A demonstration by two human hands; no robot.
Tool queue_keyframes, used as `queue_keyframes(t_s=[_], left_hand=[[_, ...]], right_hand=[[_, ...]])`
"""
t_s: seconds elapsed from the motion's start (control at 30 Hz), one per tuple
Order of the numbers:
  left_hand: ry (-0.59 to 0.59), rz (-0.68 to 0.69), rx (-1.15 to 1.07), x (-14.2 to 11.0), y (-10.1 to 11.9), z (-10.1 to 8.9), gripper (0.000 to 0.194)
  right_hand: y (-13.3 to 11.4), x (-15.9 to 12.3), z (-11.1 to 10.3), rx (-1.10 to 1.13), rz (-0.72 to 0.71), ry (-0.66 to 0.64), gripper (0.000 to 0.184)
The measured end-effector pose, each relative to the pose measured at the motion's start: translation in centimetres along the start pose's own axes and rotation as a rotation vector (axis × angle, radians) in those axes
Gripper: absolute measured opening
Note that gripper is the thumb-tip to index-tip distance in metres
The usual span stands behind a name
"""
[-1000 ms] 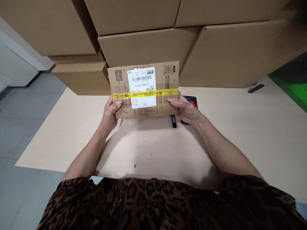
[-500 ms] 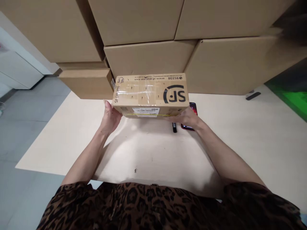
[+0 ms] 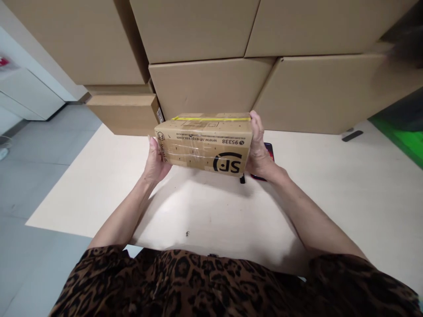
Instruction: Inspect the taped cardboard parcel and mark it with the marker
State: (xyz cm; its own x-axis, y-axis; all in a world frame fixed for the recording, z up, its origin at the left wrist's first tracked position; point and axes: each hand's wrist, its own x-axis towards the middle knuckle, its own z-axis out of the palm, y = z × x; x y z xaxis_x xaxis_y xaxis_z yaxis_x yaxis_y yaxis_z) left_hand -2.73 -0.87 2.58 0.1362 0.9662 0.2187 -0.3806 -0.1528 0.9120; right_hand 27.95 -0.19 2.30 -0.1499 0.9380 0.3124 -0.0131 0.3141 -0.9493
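Between my two hands a taped cardboard box (image 3: pixel 201 152) is held above the table, its SF Express print upside down to me. A yellow strip runs along its far upper face. My left hand (image 3: pixel 156 164) grips the left end, thumb up along the side and the other fingers partly hidden behind and below. At the right end my right hand (image 3: pixel 260 147) is pressed on the side, fingertips at the far upper corner. Just beyond and below that hand lies a phone (image 3: pixel 269 152), partly covered. A small black object (image 3: pixel 242 179) peeks out beneath the box's right front corner.
Large cardboard boxes (image 3: pixel 211 88) are stacked along the table's back. A smaller flat carton (image 3: pixel 122 112) stands at the back left. To the right lies a short black bar (image 3: pixel 352 135) on the pale table (image 3: pixel 205 211). Grey floor (image 3: pixel 49 176) shows at left.
The box has been tipped, so its printed face turned toward me and the labelled side went out of sight; the yellow-striped face shows. My right hand shifted up along its right end.
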Motion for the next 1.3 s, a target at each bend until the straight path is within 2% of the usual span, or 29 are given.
queue_keyframes(t_s=[0.1,0.23,0.33,0.4,0.47,0.57,0.67,0.77,0.93,1.07,1.2,1.3], left_hand=[[0.105,0.029,-0.014,0.3,-0.1,-0.8,0.080],[0.234,0.079,0.019,0.5,-0.5,-1.2,0.072],[0.292,0.150,0.083,0.3,-1.2,-0.9,0.072],[0.319,0.229,0.161,-0.1,-1.8,-0.8,0.070],[0.311,0.326,0.271,-0.6,-2.3,-0.8,0.071],[0.226,0.444,0.417,-1.4,-2.9,-0.7,0.079],[0.150,0.468,0.412,-1.7,-3.0,0.0,0.080],[0.088,0.375,0.291,-1.8,-2.6,1.0,0.078],[0.033,0.127,0.187,-2.0,-1.1,2.2,0.076],[0.019,-0.023,0.117,-1.8,-0.1,1.4,0.070],[-0.032,-0.205,0.042,-1.5,0.2,0.4,0.051],[-0.038,-0.252,0.007,-1.6,-0.2,0.5,0.053]], right_hand=[[-0.6,-0.1,-0.6,-0.079,-0.077,-0.017,0.098],[-1.1,-0.3,-0.5,-0.001,-0.125,-0.019,0.071],[-1.1,-0.3,0.3,0.163,-0.138,0.069,0.055],[-0.8,-0.4,1.1,0.254,-0.097,0.183,0.054],[-0.5,-0.6,1.8,0.287,-0.001,0.265,0.061],[-0.1,-1.0,2.4,0.273,0.149,0.297,0.068],[-0.3,-1.2,2.3,0.256,0.187,0.312,0.067],[-1.0,-1.0,1.8,0.225,0.137,0.344,0.060],[-2.1,-0.6,1.1,0.214,0.039,0.403,0.050],[-2.2,-0.8,1.1,0.118,0.000,0.372,0.061],[-2.0,-1.2,1.4,0.051,-0.032,0.331,0.076],[-1.6,-1.2,1.3,0.038,-0.071,0.334,0.080]])
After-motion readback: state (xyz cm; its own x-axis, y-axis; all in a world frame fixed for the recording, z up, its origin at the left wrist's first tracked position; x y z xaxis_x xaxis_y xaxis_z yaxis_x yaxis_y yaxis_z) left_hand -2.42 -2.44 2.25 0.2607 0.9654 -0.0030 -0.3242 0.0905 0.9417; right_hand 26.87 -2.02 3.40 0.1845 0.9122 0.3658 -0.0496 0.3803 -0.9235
